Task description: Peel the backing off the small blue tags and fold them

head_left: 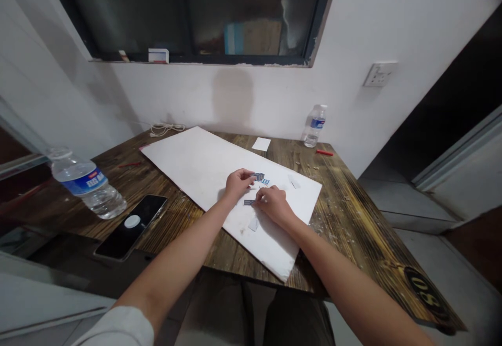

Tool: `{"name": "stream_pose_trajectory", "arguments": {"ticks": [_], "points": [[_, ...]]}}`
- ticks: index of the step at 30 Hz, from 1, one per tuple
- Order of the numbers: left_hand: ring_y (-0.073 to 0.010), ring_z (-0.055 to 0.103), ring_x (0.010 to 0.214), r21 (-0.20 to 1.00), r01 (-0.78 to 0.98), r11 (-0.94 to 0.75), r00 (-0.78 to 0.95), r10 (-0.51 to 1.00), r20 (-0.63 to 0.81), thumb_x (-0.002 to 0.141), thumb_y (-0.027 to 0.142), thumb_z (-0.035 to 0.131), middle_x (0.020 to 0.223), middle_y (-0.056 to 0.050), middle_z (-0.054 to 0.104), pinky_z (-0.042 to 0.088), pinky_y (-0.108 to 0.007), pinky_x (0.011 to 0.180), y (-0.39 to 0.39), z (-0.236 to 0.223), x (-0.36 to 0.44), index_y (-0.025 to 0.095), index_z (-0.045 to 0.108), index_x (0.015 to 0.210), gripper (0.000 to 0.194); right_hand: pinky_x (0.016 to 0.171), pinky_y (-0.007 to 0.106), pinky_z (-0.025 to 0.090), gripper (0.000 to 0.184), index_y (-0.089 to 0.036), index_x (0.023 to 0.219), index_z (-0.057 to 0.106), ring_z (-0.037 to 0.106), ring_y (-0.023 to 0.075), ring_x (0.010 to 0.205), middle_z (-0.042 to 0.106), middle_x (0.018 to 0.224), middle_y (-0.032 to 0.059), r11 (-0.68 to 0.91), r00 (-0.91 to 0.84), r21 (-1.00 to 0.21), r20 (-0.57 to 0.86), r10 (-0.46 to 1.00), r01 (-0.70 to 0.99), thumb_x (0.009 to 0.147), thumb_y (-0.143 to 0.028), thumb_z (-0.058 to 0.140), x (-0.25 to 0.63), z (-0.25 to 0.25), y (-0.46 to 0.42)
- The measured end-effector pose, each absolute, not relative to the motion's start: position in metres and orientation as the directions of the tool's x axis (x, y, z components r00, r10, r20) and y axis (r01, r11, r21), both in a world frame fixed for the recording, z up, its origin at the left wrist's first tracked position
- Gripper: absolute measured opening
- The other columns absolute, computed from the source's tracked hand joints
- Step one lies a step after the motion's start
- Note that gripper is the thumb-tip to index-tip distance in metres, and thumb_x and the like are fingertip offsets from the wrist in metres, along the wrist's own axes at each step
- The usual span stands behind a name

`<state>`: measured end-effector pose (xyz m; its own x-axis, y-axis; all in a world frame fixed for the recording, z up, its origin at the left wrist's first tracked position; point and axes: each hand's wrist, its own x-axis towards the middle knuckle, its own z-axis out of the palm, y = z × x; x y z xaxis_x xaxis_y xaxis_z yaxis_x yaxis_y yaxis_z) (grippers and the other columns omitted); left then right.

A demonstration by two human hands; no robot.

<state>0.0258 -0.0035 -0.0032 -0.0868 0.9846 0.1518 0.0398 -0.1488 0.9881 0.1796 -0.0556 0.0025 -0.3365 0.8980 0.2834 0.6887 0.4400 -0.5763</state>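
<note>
Left hand [238, 184]: curled at blue paper piece [258, 176], grip unclear.
Right hand [273, 205]: fingers on dark strip [249, 202], grip unclear.
Place: mid white board [188, 163].
Handling: fingertips only, light contact.

Dim indoor light, soft shadows, strong fisheye bowing toward the frame edges.

I count two hands, the left hand [237, 184] and the right hand [273, 205]. There are two plastic water bottles [87, 184], one smartphone [130, 227], one white foam board [196, 173], three small printed paper pieces [258, 176], three white paper scraps [261, 144], two red sticks [324, 152], and one wall socket [379, 74].
</note>
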Motion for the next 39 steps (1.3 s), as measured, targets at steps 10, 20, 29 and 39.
{"name": "stream_pose_trajectory", "arguments": {"ticks": [10,20,29,39], "points": [[-0.0143,0.064,0.061,0.985,0.033,-0.167,0.076,0.984,0.164,0.061,0.029,0.079,0.068,-0.005,0.069,0.052,-0.027,0.06,-0.007,-0.001,0.027,0.014,0.07,0.08,0.027,0.067,0.03,0.04,0.017,-0.021,0.075,0.064,0.058,0.0184,0.07,0.069,0.077,0.0025,0.394,-0.044,-0.671,0.475,0.879,0.628,0.083,-0.035,0.058,0.21,0.005,-0.035],[-0.0166,0.066,0.064,0.988,0.034,-0.148,0.217,0.966,0.137,0.06,0.03,0.081,0.066,-0.007,0.07,0.052,-0.029,0.063,-0.015,0.001,0.03,0.013,0.071,0.08,0.027,0.075,0.034,0.039,0.021,-0.022,0.078,0.069,0.057,0.0206,0.076,0.07,0.08,0.0037,0.442,-0.091,-0.596,0.525,0.846,0.67,0.087,-0.036,0.056,0.207,0.008,-0.039],[-0.0134,0.065,0.061,0.985,-0.07,-0.16,-0.156,0.977,0.147,0.063,0.029,0.078,0.068,-0.003,0.068,0.053,-0.025,0.059,-0.002,-0.001,0.023,0.014,0.067,0.081,0.026,0.092,0.042,0.037,0.03,-0.018,0.114,0.062,0.051,0.0274,0.108,0.065,0.114,0.0116,0.426,-0.158,-0.482,0.501,0.851,0.766,0.092,-0.035,0.049,0.206,0.001,-0.035],[-0.0122,0.066,0.06,0.988,-0.091,-0.126,-0.225,0.969,0.103,0.064,0.028,0.078,0.069,-0.003,0.068,0.051,-0.021,0.054,0.001,-0.004,0.02,0.015,0.065,0.083,0.027,0.102,0.052,0.022,0.03,-0.023,0.116,0.06,0.043,0.0293,0.123,0.06,0.128,0.0083,0.475,-0.398,-0.257,0.299,0.867,0.842,0.094,-0.036,0.045,0.202,-0.006,-0.038]]}}
